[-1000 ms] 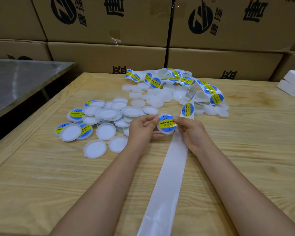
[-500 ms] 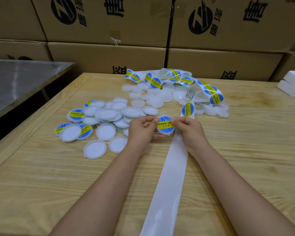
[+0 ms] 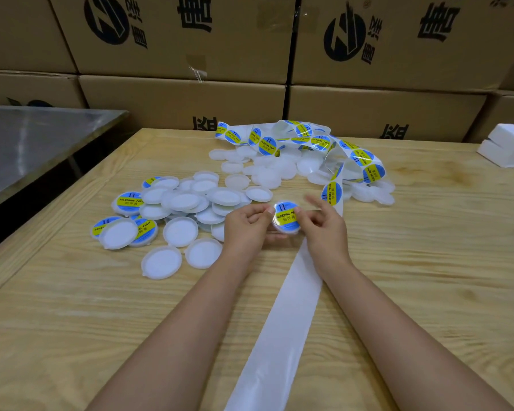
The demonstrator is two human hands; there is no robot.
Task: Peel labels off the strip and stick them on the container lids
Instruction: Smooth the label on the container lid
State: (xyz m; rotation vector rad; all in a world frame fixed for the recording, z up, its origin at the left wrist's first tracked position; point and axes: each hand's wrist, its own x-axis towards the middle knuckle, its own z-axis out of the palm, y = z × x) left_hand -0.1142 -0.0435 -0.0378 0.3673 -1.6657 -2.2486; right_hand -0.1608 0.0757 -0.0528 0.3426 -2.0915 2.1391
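Just above the tabletop (image 3: 428, 262), beside the pile of lids (image 3: 187, 203), the left hand (image 3: 247, 226) pinches the labelled lid (image 3: 288, 231) in its grip while the right hand (image 3: 324, 229) presses a thumb on the label (image 3: 284, 213), fingers lifted (they blur), so uneven rubbing may trap a crease or leave an edge unstuck.

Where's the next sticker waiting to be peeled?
In the head view, the next sticker sits on the strip just beyond the right hand, near the plain lids.
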